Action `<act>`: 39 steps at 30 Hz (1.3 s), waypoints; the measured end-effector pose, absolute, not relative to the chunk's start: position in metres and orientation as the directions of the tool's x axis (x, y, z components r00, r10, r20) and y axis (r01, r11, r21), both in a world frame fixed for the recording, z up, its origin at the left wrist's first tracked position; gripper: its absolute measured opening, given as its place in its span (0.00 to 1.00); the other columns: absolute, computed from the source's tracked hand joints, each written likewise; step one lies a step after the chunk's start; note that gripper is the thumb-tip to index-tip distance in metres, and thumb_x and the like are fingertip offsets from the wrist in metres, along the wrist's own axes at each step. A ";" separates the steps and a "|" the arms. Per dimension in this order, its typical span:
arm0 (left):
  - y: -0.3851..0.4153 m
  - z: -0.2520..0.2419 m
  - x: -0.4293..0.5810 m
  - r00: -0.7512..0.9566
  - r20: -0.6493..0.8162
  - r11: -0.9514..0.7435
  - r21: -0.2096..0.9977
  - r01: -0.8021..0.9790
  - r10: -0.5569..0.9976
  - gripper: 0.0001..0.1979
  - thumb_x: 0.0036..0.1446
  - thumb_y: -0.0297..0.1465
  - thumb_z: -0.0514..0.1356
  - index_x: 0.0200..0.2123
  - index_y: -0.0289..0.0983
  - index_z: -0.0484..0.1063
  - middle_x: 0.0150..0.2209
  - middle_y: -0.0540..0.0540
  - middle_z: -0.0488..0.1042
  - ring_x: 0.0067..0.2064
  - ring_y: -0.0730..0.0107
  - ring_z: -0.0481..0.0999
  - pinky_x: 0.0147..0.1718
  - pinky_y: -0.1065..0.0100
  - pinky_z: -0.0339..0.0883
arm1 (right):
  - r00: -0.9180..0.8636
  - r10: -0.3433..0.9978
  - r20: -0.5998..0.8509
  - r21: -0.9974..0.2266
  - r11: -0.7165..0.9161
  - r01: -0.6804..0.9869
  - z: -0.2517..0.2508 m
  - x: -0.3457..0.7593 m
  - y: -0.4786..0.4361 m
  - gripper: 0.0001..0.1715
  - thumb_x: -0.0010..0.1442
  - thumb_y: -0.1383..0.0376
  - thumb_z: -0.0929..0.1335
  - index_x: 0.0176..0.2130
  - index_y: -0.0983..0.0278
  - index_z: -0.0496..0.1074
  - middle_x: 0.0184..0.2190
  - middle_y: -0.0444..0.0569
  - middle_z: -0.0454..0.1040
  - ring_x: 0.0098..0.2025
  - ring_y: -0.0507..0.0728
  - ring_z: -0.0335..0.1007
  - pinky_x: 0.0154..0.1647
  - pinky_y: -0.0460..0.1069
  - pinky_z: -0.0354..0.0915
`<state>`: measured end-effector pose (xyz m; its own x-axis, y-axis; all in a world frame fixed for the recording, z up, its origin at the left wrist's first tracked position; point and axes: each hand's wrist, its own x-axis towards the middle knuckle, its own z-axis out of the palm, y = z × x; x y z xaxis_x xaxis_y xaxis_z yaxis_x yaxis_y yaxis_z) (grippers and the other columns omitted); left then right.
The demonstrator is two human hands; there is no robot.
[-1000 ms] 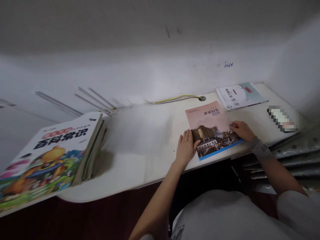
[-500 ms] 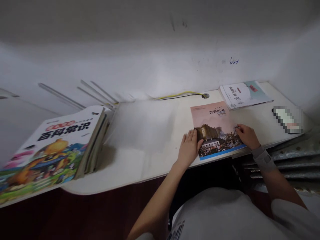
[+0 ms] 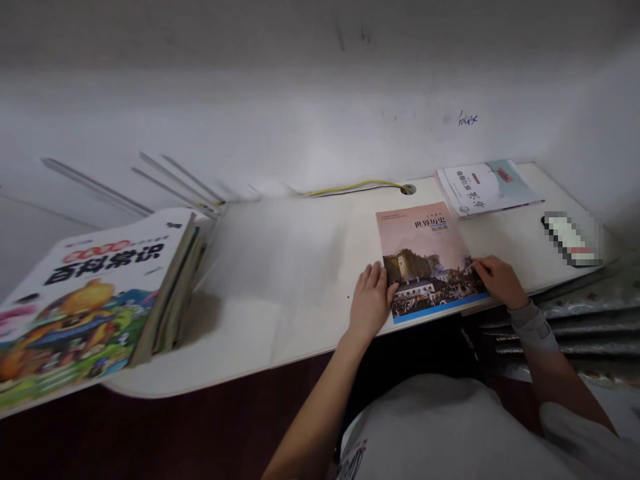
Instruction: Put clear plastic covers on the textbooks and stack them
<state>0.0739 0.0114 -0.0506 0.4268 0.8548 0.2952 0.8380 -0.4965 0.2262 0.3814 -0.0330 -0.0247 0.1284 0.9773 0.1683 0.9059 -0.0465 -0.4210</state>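
A thin, floppy pink-and-blue paperback history textbook [image 3: 415, 233] is laid flat near the front edge of the white tabletop [image 3: 280, 347], pressed by the spread left hand [image 3: 370, 301] and lightly curled right hand [image 3: 500, 281], unpinched; slippery cover, best taken by its long edges.

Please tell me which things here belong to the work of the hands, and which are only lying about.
In use:
- left hand
- right hand
- world history book

Lying about:
- thick encyclopedia book
- white-and-green book
- pixelated flat object
- yellow cable
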 end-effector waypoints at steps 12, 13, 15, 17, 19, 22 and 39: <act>0.012 -0.052 0.076 0.364 0.331 -0.458 0.277 0.845 0.871 0.24 0.65 0.36 0.45 0.57 0.27 0.63 0.59 0.30 0.65 0.61 0.52 0.62 0.57 0.50 0.60 | 0.128 0.972 0.198 -0.419 -0.034 0.908 -0.026 0.380 -0.033 0.19 0.62 0.60 0.60 0.43 0.64 0.75 0.38 0.53 0.75 0.41 0.58 0.71 0.47 0.53 0.65; 0.012 -0.051 0.077 0.367 0.324 -0.458 0.273 0.846 0.872 0.24 0.65 0.36 0.45 0.57 0.27 0.63 0.58 0.31 0.65 0.61 0.52 0.62 0.58 0.50 0.59 | 0.136 0.970 0.202 -0.410 -0.043 0.911 -0.026 0.379 -0.033 0.19 0.62 0.60 0.60 0.43 0.65 0.74 0.38 0.54 0.75 0.41 0.59 0.71 0.47 0.53 0.64; 0.011 -0.049 0.077 0.392 0.305 -0.471 0.253 0.845 0.868 0.24 0.65 0.36 0.45 0.56 0.27 0.64 0.58 0.31 0.65 0.62 0.51 0.61 0.59 0.51 0.58 | 0.141 0.970 0.196 -0.395 -0.053 0.917 -0.027 0.379 -0.033 0.20 0.62 0.60 0.59 0.44 0.66 0.74 0.38 0.54 0.74 0.41 0.59 0.71 0.47 0.53 0.65; 0.010 -0.048 0.078 0.406 0.291 -0.476 0.233 0.848 0.866 0.25 0.64 0.38 0.46 0.57 0.28 0.64 0.59 0.32 0.65 0.62 0.50 0.60 0.59 0.50 0.58 | 0.131 0.975 0.182 -0.391 -0.050 0.919 -0.026 0.378 -0.031 0.20 0.63 0.60 0.59 0.45 0.65 0.74 0.37 0.53 0.74 0.41 0.58 0.71 0.47 0.53 0.65; 0.009 -0.046 0.078 0.401 0.286 -0.467 0.217 0.858 0.870 0.26 0.64 0.41 0.48 0.58 0.31 0.63 0.59 0.33 0.65 0.62 0.49 0.60 0.58 0.50 0.59 | 0.120 0.977 0.179 -0.396 -0.040 0.918 -0.026 0.379 -0.030 0.20 0.63 0.61 0.58 0.45 0.65 0.74 0.37 0.53 0.74 0.41 0.58 0.71 0.48 0.53 0.65; 0.009 -0.046 0.079 0.395 0.276 -0.454 0.199 0.868 0.876 0.28 0.63 0.42 0.48 0.58 0.29 0.63 0.60 0.32 0.63 0.62 0.48 0.60 0.58 0.50 0.58 | 0.100 0.975 0.198 -0.400 -0.013 0.917 -0.022 0.378 -0.035 0.20 0.64 0.62 0.58 0.48 0.66 0.72 0.39 0.54 0.73 0.41 0.58 0.70 0.48 0.53 0.65; 0.011 -0.048 0.078 0.404 0.299 -0.464 0.166 0.870 0.864 0.29 0.63 0.42 0.47 0.56 0.23 0.64 0.59 0.27 0.64 0.61 0.45 0.61 0.57 0.50 0.59 | 0.004 0.944 0.330 -0.101 0.031 0.994 -0.040 0.312 -0.115 0.41 0.63 0.46 0.58 0.63 0.70 0.55 0.62 0.69 0.57 0.65 0.72 0.49 0.61 0.72 0.43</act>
